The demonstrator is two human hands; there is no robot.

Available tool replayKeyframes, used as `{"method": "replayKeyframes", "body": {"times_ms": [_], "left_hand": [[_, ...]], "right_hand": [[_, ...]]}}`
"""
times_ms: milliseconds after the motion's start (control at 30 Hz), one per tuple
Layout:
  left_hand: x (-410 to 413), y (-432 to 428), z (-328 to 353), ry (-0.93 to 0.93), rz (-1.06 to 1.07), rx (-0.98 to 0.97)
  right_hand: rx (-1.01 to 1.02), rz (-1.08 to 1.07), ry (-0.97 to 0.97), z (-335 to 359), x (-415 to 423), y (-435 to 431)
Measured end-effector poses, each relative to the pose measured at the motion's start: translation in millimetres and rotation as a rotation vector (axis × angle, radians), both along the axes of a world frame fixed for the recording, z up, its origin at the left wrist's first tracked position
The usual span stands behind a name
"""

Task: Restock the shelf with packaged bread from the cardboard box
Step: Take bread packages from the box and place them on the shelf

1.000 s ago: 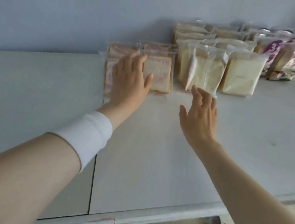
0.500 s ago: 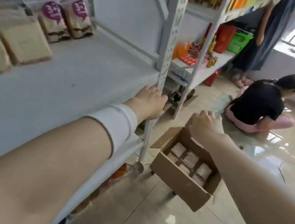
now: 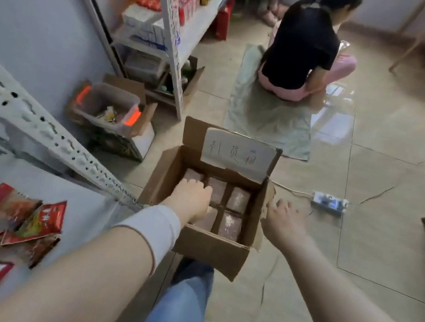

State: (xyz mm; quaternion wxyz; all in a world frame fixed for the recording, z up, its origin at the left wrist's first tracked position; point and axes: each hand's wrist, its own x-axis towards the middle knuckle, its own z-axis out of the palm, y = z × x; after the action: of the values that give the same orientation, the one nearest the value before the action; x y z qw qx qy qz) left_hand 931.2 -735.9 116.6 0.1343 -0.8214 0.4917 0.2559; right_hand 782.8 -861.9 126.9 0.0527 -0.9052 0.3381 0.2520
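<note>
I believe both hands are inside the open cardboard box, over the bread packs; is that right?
Not quite: only the left hand is inside the cardboard box, over the bread packs; the head view shows the right hand outside, beside its right wall.

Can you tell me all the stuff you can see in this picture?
cardboard box: one, brown, open on the floor
bread packs: at least five show, pinkish-brown, inside the box
paper label: one, white with writing, on the box's far flap
snack packets: several, red, on the shelf at lower left
shelf upright: one, white, slanting across the left
plastic bin: one, clear with orange handles, near the wall
power strip: one, white, floor right of the box
mat: one, green, beyond the box
crouching person: one, black top, on the mat
left hand: one, white wristband, in the box over the bread
right hand: one, fingers spread, beside the box's right flap
</note>
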Motion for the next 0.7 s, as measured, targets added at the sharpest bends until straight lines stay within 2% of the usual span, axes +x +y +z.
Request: {"method": "replayKeyframes", "body": {"times_ms": [167,267,367,433,500,600,700], "left_hand": [[29.3,-40.2,-83.8,0.224,0.172,0.107],[41.8,-58.2,-146.2,0.382,0.361,0.133],[53.2,-79.9,-229.4,0.473,0.561,0.151],[62.7,-97.4,-288.6,0.489,0.700,0.154],[73.9,-114.4,-340.9,0.464,0.839,0.081],[89.3,-134.4,-399.1,0.389,0.867,-0.061],[93.3,-142.3,-430.1,0.246,0.878,-0.137]], "right_hand": [[0.259,-0.240,0.029,-84.0,30.8,-18.9],[0.401,-0.409,0.026,-147.4,46.0,-25.2],[0.531,-0.682,0.022,-231.6,65.8,-38.1],[0.565,-0.800,0.052,-294.1,79.0,-50.5],[0.516,-0.818,0.093,-348.5,88.9,-60.5],[0.396,-0.830,0.082,-404.1,101.7,-67.9],[0.314,-0.916,0.015,-430.5,114.9,-66.7]]}}
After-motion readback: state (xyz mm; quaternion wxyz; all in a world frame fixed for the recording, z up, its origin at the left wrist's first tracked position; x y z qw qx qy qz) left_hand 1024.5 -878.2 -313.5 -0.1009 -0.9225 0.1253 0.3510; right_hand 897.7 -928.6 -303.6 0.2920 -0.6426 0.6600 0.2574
